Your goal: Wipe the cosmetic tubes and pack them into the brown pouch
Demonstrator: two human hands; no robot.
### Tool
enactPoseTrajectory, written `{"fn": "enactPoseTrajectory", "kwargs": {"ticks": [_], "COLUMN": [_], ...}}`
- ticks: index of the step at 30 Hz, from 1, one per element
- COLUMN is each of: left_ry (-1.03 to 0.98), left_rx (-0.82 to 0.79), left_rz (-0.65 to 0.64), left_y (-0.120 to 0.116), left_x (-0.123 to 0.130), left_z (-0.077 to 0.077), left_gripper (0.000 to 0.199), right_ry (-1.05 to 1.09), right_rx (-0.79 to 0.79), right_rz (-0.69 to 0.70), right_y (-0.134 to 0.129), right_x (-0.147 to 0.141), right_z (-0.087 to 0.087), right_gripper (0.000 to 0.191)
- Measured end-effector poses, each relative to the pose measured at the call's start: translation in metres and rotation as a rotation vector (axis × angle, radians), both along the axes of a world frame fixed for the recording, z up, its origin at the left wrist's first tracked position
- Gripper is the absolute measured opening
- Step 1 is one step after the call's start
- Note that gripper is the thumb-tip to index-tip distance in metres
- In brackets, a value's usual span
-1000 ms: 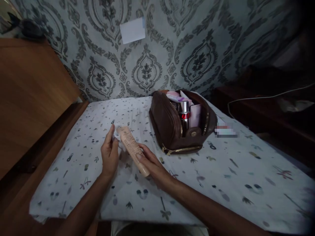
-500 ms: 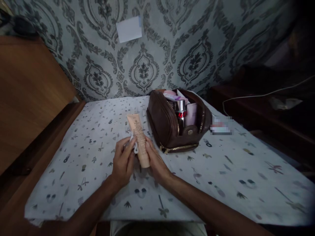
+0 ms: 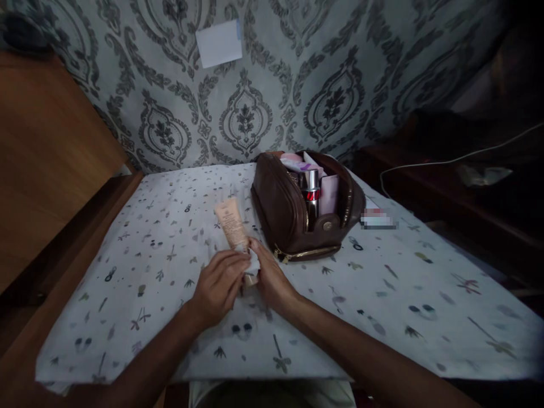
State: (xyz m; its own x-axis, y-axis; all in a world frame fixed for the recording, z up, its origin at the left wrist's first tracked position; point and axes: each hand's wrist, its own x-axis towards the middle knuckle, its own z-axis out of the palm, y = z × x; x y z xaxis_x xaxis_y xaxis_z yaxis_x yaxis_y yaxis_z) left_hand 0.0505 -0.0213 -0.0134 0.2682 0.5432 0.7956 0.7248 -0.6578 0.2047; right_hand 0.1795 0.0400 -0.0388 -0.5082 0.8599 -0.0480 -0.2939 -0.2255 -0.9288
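Tube between two hands — just below the frame's centre
The grip of the right hand is closed on the tube's lower part; the left hand, fingers curled in, holds a white cloth against it — open bag right of centre.

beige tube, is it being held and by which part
The right hand holds the beige tube near its lower end; the left hand holds a white cloth-like piece against that part.
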Motion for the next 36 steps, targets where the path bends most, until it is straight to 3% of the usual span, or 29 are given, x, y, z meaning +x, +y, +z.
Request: {"fn": "enactPoseTrajectory", "kwargs": {"ticks": [5,9,13,16,20,24,28,32,36], "left_ry": [-0.024,-0.136,-0.314,-0.299,-0.119,0.006,0.071,0.104,0.088], "left_rx": [0.010,-0.021,-0.110,-0.092,-0.034,-0.059,-0.095,-0.113,-0.090], "left_rz": [0.156,0.340,0.475,0.410,0.239,0.050,-0.099,-0.142,-0.105], "left_y": [0.006,0.009,0.009,0.009,0.007,0.004,-0.001,-0.002,0.001], "left_x": [-0.020,-0.038,-0.048,-0.047,-0.036,-0.020,-0.007,-0.004,-0.010], "left_z": [0.007,0.012,0.012,0.012,0.011,0.006,0.003,0.003,0.003], "left_gripper": [0.031,0.021,0.025,0.026,0.028,0.037,0.041,0.040,0.041], "right_ry": [0.042,0.042,0.005,0.006,0.030,0.113,0.199,0.202,0.209], "right_rx": [-0.195,-0.220,-0.210,-0.202,-0.244,-0.314,-0.284,-0.366,-0.370], "right_rz": [0.135,0.207,0.240,0.217,0.147,0.061,-0.019,-0.025,0.005], "right_y": [-0.007,-0.011,-0.013,-0.013,-0.010,-0.007,-0.002,0.002,0.002], "right_x": [0.000,0.001,0.003,0.003,0.000,-0.002,0.000,0.002,0.001], "right_z": [0.011,0.017,0.020,0.020,0.016,0.012,0.011,0.006,0.005], "right_gripper": [0.056,0.057,0.055,0.056,0.053,0.047,0.036,0.036,0.031]}}
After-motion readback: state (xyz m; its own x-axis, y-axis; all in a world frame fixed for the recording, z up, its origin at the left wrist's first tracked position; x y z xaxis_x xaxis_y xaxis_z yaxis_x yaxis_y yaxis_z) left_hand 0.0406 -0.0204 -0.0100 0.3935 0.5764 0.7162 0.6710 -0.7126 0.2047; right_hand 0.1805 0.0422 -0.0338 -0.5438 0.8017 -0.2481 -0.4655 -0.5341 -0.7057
